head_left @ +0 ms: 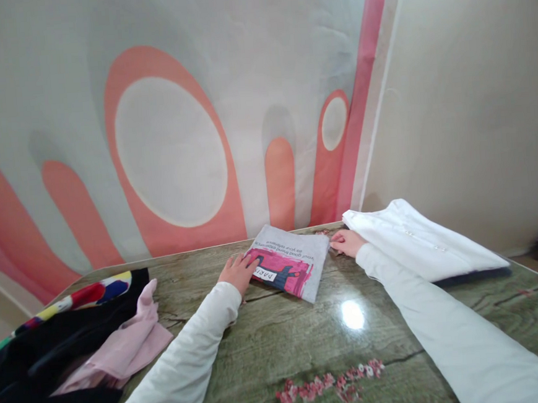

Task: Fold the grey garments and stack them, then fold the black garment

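Note:
A small folded grey T-shirt [317, 252] lies on the table, with a pink and blue print and lettering upside down to me. My left hand [237, 273] rests flat on its left side, fingers stretched over the edge of the print. At the shirt's far right corner is my right hand [349, 243], its fingers drawn together at the cloth's edge; the exact grip is hard to see. Just right of that hand lies a folded white garment [421, 239], with something dark under its near edge.
To the left, a black garment with a multicoloured band [95, 302] and a pink garment [131, 346] lie in a loose heap. The wood-patterned table [280, 343] has printed pink flowers and a bright light reflection. A wall with coral shapes [171, 147] stands directly behind it.

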Action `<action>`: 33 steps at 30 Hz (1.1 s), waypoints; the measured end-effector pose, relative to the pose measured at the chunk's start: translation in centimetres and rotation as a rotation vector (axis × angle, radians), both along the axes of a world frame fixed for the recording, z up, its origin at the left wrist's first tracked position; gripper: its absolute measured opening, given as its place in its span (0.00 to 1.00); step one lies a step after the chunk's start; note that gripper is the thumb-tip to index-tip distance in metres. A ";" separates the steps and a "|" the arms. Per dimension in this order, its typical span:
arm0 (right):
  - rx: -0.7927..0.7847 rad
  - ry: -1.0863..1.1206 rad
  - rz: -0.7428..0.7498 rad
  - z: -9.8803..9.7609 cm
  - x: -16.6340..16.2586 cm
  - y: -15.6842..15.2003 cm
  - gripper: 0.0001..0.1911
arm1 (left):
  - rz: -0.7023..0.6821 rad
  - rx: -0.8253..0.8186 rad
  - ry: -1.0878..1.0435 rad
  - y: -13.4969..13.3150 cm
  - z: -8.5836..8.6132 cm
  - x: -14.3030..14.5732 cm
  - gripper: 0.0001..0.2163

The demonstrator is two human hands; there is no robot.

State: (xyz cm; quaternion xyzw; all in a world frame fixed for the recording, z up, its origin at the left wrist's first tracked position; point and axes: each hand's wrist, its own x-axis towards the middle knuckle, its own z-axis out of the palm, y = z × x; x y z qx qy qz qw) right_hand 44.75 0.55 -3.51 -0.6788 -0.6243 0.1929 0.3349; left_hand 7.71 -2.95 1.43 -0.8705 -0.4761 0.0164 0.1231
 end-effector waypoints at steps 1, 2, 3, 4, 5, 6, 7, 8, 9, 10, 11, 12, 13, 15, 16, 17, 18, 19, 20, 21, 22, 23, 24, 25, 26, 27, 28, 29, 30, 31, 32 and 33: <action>0.031 -0.011 -0.024 0.0 0.1 0.1 0.10 | 0.047 0.029 -0.003 0.2 0.1 -0.4 0.26; 0.061 -0.022 -0.042 0.1 0.0 0.1 0.10 | 0.075 0.051 -0.011 0.1 0.3 -0.4 0.25; 0.088 -0.032 -0.051 0.1 -0.1 0.1 0.09 | 0.079 0.059 -0.020 -0.3 0.4 -0.2 0.25; 0.110 -0.040 -0.052 0.1 -0.3 0.1 0.10 | 0.056 0.053 -0.033 -1.0 0.6 0.4 0.24; 0.128 -0.046 -0.046 0.1 -0.5 0.1 0.11 | 0.020 0.039 -0.055 -1.8 0.7 1.3 0.23; 0.140 -0.051 -0.035 0.0 -0.8 0.1 0.12 | -0.033 0.017 -0.085 -2.9 0.7 2.5 0.21; 0.151 -0.055 -0.021 -0.1 -1.1 0.1 0.13 | -0.088 -0.008 -0.134 -4.1 0.7 3.7 0.20; 0.159 -0.061 -0.009 -0.2 -1.4 0.0 0.14 | -0.101 -0.012 -0.208 -5.3 0.7 5.0 0.19; 0.166 -0.067 -0.002 -0.3 -1.6 -0.1 0.15 | -0.139 -0.022 -0.265 -6.4 0.5 6.3 0.21; 0.170 -0.074 -0.001 -0.4 -1.8 -0.1 0.15 | -0.160 -0.021 -0.313 -7.4 0.4 7.4 0.24; 0.173 -0.080 -0.006 -0.5 -2.0 -0.2 0.15 | -0.170 -0.021 -0.349 -8.2 0.2 8.3 0.28; 0.175 -0.085 -0.013 -0.6 -2.1 -0.3 0.16 | -0.173 -0.021 -0.372 -8.7 0.0 8.9 0.30; 0.177 -0.087 -0.021 -0.7 -2.1 -0.3 0.16 | -0.164 -0.019 -0.386 -9.1 -0.2 9.3 0.31; 0.178 -0.088 -0.036 -0.7 -2.2 -0.4 0.15 | -0.137 -0.017 -0.389 -9.3 -0.5 9.3 0.28; 0.179 -0.088 -0.043 -0.8 -2.2 -0.5 0.14 | -0.126 -0.014 -0.383 -9.2 -0.5 9.2 0.26; 0.178 -0.091 -0.047 -0.8 -2.3 -0.6 0.14 | -0.117 -0.009 -0.375 -9.0 -0.6 8.9 0.24; 0.176 -0.097 -0.048 -0.8 -2.4 -0.7 0.14 | -0.111 -0.006 -0.365 -8.9 -0.6 8.5 0.23; 0.173 -0.106 -0.046 -0.8 -2.5 -0.9 0.14 | -0.107 -0.004 -0.356 -8.7 -0.5 8.2 0.23; 0.169 -0.120 -0.039 -0.8 -2.6 -1.0 0.14 | -0.102 -0.002 -0.347 -8.5 -0.5 7.8 0.23; 0.162 -0.137 -0.027 -0.8 -2.8 -1.2 0.15 | -0.097 -0.002 -0.338 -8.4 -0.6 7.5 0.23; 0.155 -0.156 -0.013 -0.7 -3.0 -1.4 0.15 | -0.088 -0.004 -0.330 -8.2 -0.6 7.2 0.24; 0.147 -0.175 -0.003 -0.7 -3.2 -1.6 0.15 | -0.078 -0.007 -0.323 -8.1 -0.7 7.0 0.24; 0.140 -0.194 0.003 -0.6 -3.4 -1.8 0.14 | -0.063 -0.009 -0.316 -7.9 -0.9 6.7 0.24; 0.135 -0.213 0.004 -0.5 -3.6 -1.9 0.14 | -0.048 -0.011 -0.310 -7.7 -1.0 6.6 0.25; 0.133 -0.232 0.001 -0.4 -3.9 -2.1 0.13 | -0.030 -0.016 -0.303 -7.5 -1.2 6.4 0.25; 0.133 -0.250 -0.004 -0.3 -4.1 -2.2 0.13 | -0.012 -0.022 -0.294 -7.2 -1.5 6.3 0.25; 0.132 -0.266 -0.008 -0.2 -4.2 -2.4 0.14 | 0.004 -0.032 -0.282 -7.0 -1.7 6.3 0.26; 0.129 -0.280 -0.008 -0.2 -4.3 -2.5 0.14 | 0.016 -0.048 -0.265 -6.8 -1.9 6.3 0.26; 0.125 -0.289 -0.006 -0.1 -4.4 -2.5 0.15 | 0.023 -0.069 -0.245 -6.5 -2.0 6.3 0.27; 0.121 -0.294 -0.005 -0.1 -4.5 -2.6 0.16 | 0.028 -0.092 -0.223 -6.3 -2.2 6.3 0.27; 0.118 -0.295 -0.005 -0.1 -4.5 -2.6 0.17 | 0.031 -0.113 -0.201 -6.2 -2.2 6.4 0.28; 0.115 -0.295 -0.003 -0.1 -4.6 -2.6 0.18 | 0.030 -0.133 -0.178 -6.1 -2.2 6.4 0.28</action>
